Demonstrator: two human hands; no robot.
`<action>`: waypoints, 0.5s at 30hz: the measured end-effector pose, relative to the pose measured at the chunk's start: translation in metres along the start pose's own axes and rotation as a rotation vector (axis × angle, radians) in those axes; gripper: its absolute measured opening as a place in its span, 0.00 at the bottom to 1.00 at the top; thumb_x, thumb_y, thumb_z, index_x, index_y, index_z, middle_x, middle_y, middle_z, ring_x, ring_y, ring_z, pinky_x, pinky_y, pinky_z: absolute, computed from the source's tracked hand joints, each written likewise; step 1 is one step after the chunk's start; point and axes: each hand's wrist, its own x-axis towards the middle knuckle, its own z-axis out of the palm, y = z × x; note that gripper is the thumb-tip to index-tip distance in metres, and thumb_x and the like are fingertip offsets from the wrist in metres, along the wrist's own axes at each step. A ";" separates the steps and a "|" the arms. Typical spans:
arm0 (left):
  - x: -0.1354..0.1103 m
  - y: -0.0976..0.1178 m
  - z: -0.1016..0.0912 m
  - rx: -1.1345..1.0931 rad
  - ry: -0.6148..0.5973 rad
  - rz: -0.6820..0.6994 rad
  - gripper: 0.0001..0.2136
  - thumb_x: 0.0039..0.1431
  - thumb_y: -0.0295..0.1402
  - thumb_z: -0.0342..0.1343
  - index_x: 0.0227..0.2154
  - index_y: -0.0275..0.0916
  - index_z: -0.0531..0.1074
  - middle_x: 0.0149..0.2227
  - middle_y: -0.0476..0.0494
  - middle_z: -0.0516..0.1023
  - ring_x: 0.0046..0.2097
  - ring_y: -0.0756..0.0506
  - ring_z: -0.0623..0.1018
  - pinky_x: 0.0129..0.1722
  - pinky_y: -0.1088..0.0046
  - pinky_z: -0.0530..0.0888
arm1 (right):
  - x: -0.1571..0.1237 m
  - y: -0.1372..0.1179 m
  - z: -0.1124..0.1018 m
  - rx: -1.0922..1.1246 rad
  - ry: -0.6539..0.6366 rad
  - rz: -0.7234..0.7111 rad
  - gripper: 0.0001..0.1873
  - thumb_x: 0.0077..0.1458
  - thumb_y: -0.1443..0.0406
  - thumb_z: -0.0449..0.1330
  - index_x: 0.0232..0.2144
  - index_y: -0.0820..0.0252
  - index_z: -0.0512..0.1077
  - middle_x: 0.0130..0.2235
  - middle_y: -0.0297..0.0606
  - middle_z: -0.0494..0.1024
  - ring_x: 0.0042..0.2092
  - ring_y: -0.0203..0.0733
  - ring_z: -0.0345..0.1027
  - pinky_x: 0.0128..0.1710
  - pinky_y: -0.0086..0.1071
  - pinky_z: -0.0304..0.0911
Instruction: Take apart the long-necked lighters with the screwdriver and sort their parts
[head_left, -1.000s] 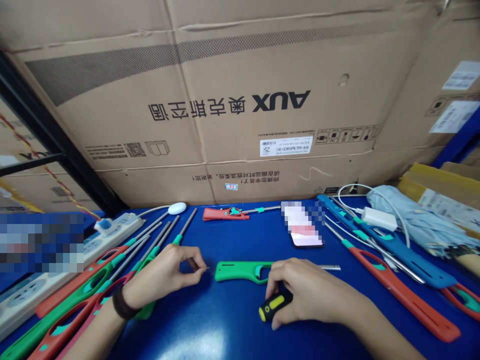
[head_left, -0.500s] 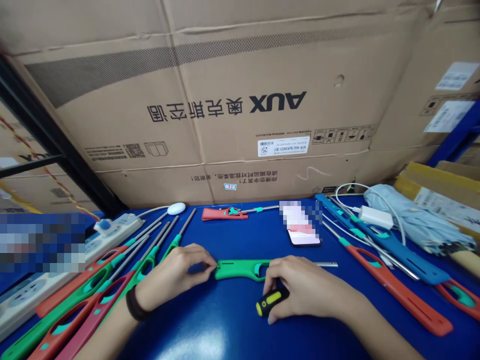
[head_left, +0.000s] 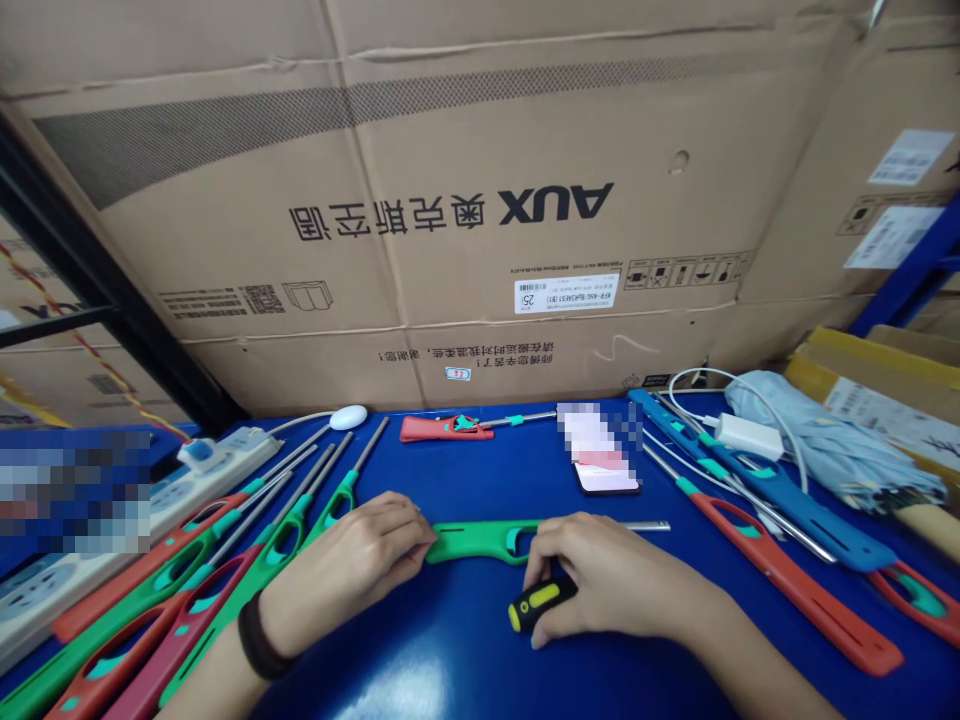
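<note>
A green long-nosed utility lighter (head_left: 480, 541) lies across the middle of the blue tabletop, with its steel nozzle pointing right. My left hand (head_left: 360, 555) pinches the lighter's rear end between its fingertips. My right hand (head_left: 607, 580) lies over the lighter's front part and grips a black-and-yellow screwdriver handle (head_left: 541, 604). The screwdriver's shaft is hidden under my fingers. Whatever my left fingertips hold beyond the lighter is hidden.
Several lighters (head_left: 195, 590) lie fanned at the left, beside a power strip (head_left: 225, 465). More lighters (head_left: 780, 575) lie at the right, near a white charger (head_left: 739, 436) and a folded umbrella (head_left: 832, 440). A phone (head_left: 607, 478) and an AUX carton (head_left: 450, 250) stand ahead.
My left hand has moved right from holding a small pin near the lighter to its rear end. My right hand and the screwdriver have shifted only slightly.
</note>
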 end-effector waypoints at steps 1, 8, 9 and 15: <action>-0.001 -0.001 0.000 -0.006 -0.007 -0.006 0.10 0.65 0.28 0.46 0.36 0.37 0.73 0.33 0.44 0.77 0.36 0.46 0.76 0.39 0.68 0.73 | 0.000 0.000 0.000 0.001 0.002 0.000 0.18 0.37 0.49 0.68 0.29 0.51 0.76 0.33 0.28 0.78 0.35 0.40 0.70 0.28 0.28 0.54; 0.000 -0.003 0.002 -0.046 -0.035 -0.045 0.08 0.63 0.28 0.48 0.37 0.38 0.73 0.34 0.46 0.77 0.36 0.46 0.75 0.40 0.69 0.72 | 0.000 0.001 0.001 0.005 -0.001 0.007 0.18 0.37 0.49 0.68 0.29 0.51 0.77 0.33 0.29 0.78 0.34 0.40 0.70 0.28 0.28 0.55; 0.001 -0.003 0.001 -0.050 -0.039 -0.051 0.07 0.63 0.28 0.49 0.37 0.38 0.73 0.33 0.47 0.77 0.36 0.47 0.75 0.41 0.68 0.71 | 0.000 0.001 0.001 0.005 0.000 0.007 0.18 0.36 0.50 0.68 0.29 0.51 0.77 0.33 0.29 0.78 0.34 0.40 0.70 0.28 0.28 0.55; 0.005 0.000 -0.003 -0.024 -0.072 -0.096 0.07 0.63 0.28 0.50 0.36 0.41 0.73 0.32 0.50 0.76 0.34 0.48 0.74 0.50 0.62 0.64 | 0.000 -0.001 0.000 0.003 0.003 0.014 0.18 0.37 0.50 0.69 0.30 0.52 0.77 0.33 0.29 0.78 0.34 0.40 0.70 0.28 0.27 0.55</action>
